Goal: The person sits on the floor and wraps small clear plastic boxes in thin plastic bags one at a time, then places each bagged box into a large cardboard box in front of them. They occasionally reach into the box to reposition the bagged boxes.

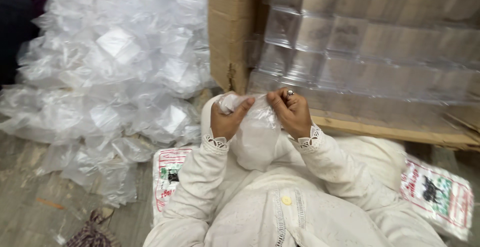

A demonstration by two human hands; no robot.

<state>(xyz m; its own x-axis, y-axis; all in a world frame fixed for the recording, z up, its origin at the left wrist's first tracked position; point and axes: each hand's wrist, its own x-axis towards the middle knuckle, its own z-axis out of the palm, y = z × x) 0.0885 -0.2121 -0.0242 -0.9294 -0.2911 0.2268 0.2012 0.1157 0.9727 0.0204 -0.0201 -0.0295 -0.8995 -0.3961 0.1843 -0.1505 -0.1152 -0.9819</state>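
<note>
Both hands, left hand (227, 119) and right hand (291, 112), grip 1 clear plastic bag (257, 122). A white printed sack (167, 174) with red border lies below; clear trays (370, 47) stand behind.

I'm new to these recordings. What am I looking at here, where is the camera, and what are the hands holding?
There is no machine here. A camera worn on a person's head looks down at their own two hands. The left hand and right hand together pinch a small clear plastic bag above their lap. To the left lies a big pile of similar clear bags on the floor. Ahead stands a cardboard box with stacked clear plastic trays. The person sits on printed sacks.
</note>
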